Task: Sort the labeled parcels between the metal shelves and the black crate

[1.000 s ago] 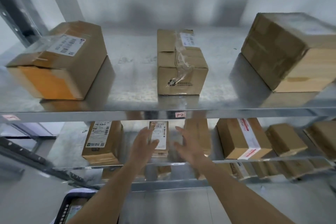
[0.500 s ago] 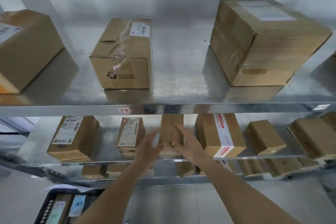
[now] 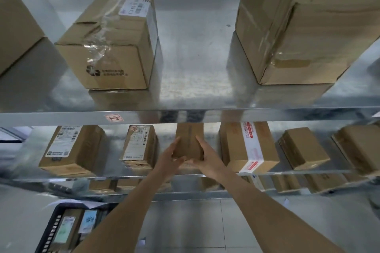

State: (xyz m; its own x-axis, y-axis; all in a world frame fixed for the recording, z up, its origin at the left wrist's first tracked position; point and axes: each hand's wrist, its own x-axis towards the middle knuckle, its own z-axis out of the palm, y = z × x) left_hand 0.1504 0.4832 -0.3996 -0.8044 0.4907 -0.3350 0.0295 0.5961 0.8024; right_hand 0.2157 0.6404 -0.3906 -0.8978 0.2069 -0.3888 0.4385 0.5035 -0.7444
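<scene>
A small plain brown parcel [image 3: 188, 139] stands on the middle metal shelf [image 3: 144, 175]. My left hand [image 3: 170, 159] presses its left side and my right hand [image 3: 205, 160] its right side, thumbs under its front edge. A labeled parcel [image 3: 138, 146] stands just left of it, and a parcel with red-and-white tape [image 3: 246, 146] just right. The black crate [image 3: 51, 230] sits on the floor at lower left with labeled parcels inside.
The top shelf [image 3: 195, 115] carries a taped box [image 3: 111, 47], a large box [image 3: 304, 26] and part of another box [image 3: 14, 28] at the left edge. More brown parcels [image 3: 304, 148] line the middle shelf to the right, and several sit on the lowest shelf.
The view has shifted right and closer to the shelves. Both hands moved from open in front of the shelf to closing on the sides of the small brown parcel.
</scene>
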